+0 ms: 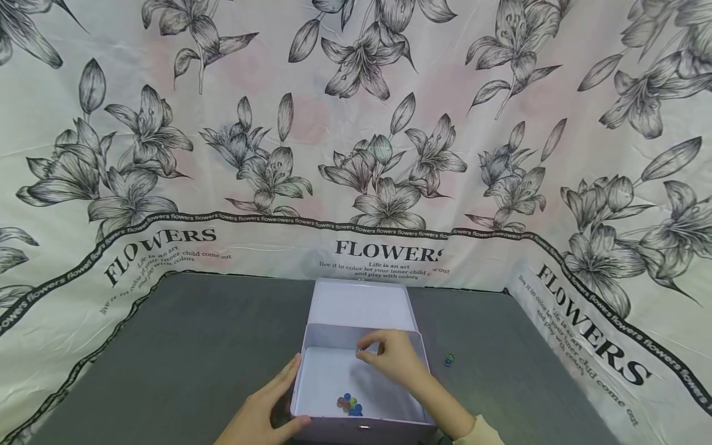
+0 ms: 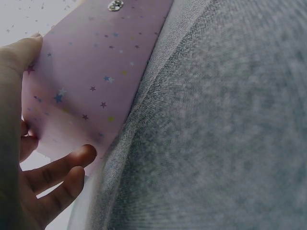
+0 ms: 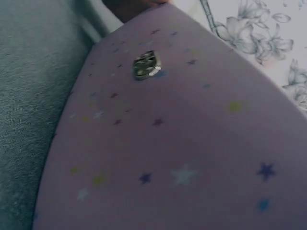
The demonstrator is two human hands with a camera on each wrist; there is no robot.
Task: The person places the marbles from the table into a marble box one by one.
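An open pink-lilac metal box [image 1: 328,371] with printed stars stands on the dark cloth, its white-lined lid [image 1: 361,303] folded back. Inside near the front lies a cluster of several small marbles [image 1: 349,405], blue, orange and yellow-green. My left hand [image 1: 264,405] grips the box's front left corner, thumb at the front rim and fingers along the left side. Above the box floor, toward the back, my right hand [image 1: 397,358] pinches a small bluish marble [image 1: 358,350] between thumb and fingertip, mostly hidden. The left wrist view shows the thumb [image 2: 26,50] at the box edge.
A few blue and green marbles [image 1: 449,360] lie on the grey cloth [image 1: 500,383] to the right of the box. A metal clasp [image 3: 146,65] sits on the box's front wall. Flower-printed curtain [image 1: 384,253] surrounds the table's back and sides.
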